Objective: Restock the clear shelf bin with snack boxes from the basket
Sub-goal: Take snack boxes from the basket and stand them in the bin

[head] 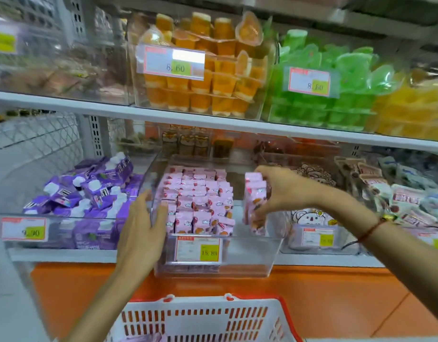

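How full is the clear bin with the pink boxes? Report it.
Partly full. The clear bin holds pink snack boxes packed across its left and middle; its right side is bare where the right hand lowers more.

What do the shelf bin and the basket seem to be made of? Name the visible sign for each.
Shelf bin: likely clear, glossy hard plastic; the pink snack boxes show through its walls. Basket: likely matte moulded plastic, white with red trim and slotted walls.
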Demonstrator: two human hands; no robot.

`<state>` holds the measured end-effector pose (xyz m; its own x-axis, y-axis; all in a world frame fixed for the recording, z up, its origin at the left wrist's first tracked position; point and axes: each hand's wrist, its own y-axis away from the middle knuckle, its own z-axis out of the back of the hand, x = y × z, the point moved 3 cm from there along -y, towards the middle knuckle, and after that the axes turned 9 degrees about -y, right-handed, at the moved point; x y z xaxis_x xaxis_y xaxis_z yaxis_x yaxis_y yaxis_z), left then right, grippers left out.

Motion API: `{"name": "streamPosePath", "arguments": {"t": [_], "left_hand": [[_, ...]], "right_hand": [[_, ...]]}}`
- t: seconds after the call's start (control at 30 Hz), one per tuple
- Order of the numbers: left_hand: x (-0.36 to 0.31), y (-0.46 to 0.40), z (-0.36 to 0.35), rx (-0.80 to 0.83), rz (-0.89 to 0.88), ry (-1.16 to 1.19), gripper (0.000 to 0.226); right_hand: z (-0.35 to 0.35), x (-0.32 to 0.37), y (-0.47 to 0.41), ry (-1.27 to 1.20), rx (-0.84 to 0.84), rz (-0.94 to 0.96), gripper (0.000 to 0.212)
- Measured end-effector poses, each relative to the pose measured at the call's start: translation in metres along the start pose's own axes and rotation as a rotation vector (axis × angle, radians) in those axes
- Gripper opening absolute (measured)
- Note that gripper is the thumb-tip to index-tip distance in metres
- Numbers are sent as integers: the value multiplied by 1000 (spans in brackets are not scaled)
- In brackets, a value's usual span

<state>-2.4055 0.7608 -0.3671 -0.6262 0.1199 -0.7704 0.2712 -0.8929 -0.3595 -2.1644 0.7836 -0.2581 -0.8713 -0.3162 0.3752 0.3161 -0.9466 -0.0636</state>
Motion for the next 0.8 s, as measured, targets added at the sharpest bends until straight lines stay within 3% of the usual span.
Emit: {"name": "streamPosePath", "arguments": {"t": [0.17, 0.3, 0.33, 0.4, 0.47, 0.5, 0.6, 0.73, 0.8], "left_hand": [[7, -4, -7, 2, 30, 26, 41], [11, -7, -7, 5, 29, 43, 40], [12, -7, -7, 5, 27, 47, 40], [11, -4, -8, -1, 26, 51, 41], [9, -1, -9, -20, 21, 44, 42], [7, 0, -9, -26, 21, 42, 43], [4, 3, -11, -15, 32, 46, 46], [2, 3, -9, -12, 34, 40, 45], [4, 2, -8, -2, 33, 68, 43]], "right_hand": [[-41, -14, -31, -13, 163, -125, 75], [-72, -9, -43, -84, 196, -165, 75], [-75, -8, -42, -101, 182, -183, 69], [-77, -10, -37, -136, 153, -211, 36], [-77, -15, -35, -209, 139, -235, 25], [-78, -17, -34, -229, 138, -249, 25], [-82, -16, -37, -219, 122, -281, 66], [-80, -11, -39, -240, 200, -264, 45], [-74, -14, -35, -369, 290, -311, 54]]}}
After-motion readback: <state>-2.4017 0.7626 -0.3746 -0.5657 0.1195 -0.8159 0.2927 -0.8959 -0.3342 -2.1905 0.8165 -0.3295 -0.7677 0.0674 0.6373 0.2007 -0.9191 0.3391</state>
